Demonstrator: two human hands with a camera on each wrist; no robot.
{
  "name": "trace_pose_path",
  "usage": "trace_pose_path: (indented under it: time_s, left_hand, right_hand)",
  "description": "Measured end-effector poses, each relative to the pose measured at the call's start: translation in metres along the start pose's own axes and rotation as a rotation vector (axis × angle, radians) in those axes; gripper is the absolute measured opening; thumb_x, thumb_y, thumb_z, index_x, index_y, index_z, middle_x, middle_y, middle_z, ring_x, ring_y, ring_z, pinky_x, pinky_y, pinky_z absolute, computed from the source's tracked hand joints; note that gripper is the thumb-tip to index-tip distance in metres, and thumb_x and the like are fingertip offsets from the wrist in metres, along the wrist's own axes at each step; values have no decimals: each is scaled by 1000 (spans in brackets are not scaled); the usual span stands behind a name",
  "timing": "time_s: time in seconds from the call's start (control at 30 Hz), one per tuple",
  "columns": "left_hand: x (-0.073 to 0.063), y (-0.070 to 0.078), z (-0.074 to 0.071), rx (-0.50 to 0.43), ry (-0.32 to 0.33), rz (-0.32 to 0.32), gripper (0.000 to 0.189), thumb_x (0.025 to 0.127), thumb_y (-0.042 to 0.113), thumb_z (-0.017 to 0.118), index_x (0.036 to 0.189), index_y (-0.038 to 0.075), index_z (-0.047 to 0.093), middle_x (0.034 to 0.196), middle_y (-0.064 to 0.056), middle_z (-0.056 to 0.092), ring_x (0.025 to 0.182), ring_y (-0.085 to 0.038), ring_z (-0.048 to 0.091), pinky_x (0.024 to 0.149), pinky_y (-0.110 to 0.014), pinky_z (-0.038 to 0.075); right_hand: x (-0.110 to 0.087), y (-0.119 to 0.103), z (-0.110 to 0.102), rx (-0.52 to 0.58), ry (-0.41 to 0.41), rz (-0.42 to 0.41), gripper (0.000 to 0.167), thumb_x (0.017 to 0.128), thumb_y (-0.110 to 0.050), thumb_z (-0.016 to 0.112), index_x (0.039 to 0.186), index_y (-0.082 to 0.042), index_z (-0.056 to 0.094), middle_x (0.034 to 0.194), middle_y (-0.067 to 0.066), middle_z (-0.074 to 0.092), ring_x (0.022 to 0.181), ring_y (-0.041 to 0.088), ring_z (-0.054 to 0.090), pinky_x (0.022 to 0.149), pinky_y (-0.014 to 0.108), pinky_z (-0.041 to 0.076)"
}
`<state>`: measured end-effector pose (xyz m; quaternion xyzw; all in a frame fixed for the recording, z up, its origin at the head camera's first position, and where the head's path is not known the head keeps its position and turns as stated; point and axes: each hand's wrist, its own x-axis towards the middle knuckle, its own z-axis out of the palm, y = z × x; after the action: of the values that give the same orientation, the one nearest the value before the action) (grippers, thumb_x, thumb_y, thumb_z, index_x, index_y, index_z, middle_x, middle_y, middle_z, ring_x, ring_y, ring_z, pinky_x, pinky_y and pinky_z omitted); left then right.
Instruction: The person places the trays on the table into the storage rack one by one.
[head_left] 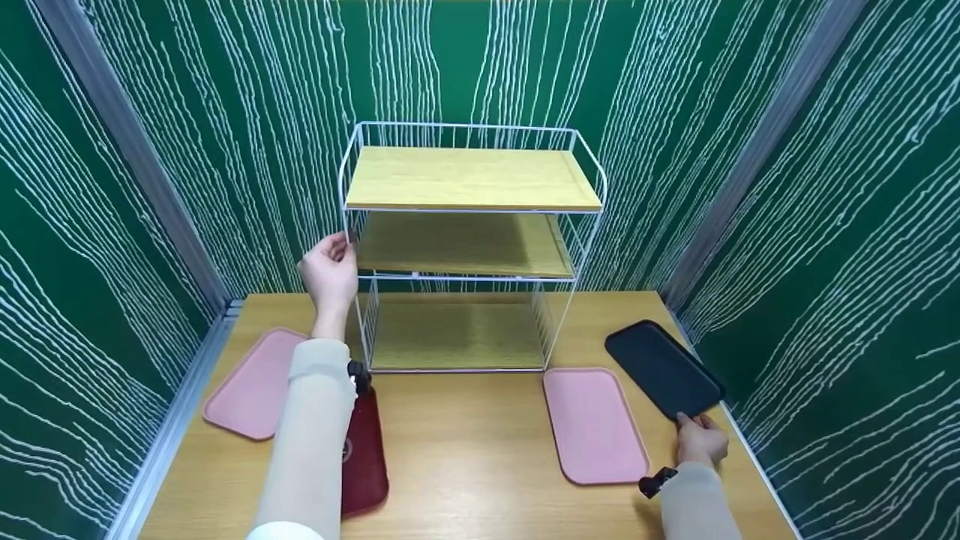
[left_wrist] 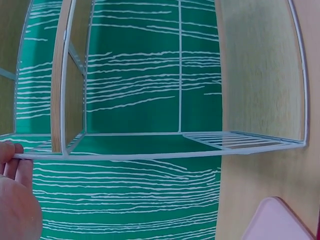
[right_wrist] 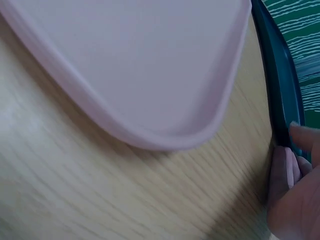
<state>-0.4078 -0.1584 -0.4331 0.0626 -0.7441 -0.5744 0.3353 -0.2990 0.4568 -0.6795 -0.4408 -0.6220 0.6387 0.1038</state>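
Beside pink tray (head_left: 596, 424) | right grip (head_left: 702, 439) pinches dark tray (head_left: 664, 369) | left grip (head_left: 330, 274) holds rack (head_left: 474, 178), sleeve (head_left: 309, 442) partly hiding red tray (head_left: 369, 457)

Left hand (head_left: 330, 274) raised, curled; right hand (head_left: 700, 439) lower, pinching

the head view looks forward and down at the whole rack (head_left: 472, 176); the left wrist view faces it sideways, close up; the right wrist view looks low across a pink tray (right_wrist: 150, 65), shared with the head view's lower right.
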Motion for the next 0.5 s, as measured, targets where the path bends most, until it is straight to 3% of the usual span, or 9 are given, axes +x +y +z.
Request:
trace_pose_path:
  time_s: [0.3, 0.5]
  left_hand:
    - [-2, 1, 1, -22, 2, 3, 20, 102, 1, 71, 120, -1, 78, 120, -16, 78, 109, -26, 77, 94, -29, 62]
    - [0, 0, 1, -26, -20, -11, 20, 102, 1, 70, 121, 0, 77, 121, -15, 78, 111, -25, 76, 97, -28, 61]
  right_hand:
    - [8, -3, -1, 0, -6, 99, 63, 107, -23, 65, 165, -13, 42, 170, 12, 39, 154, 30, 36, 130, 47, 27]
    - [4, -2, 0, -5, 11, 97, 60, 108, -25, 64, 163, -11, 46, 167, 13, 44, 150, 29, 41, 127, 44, 34]
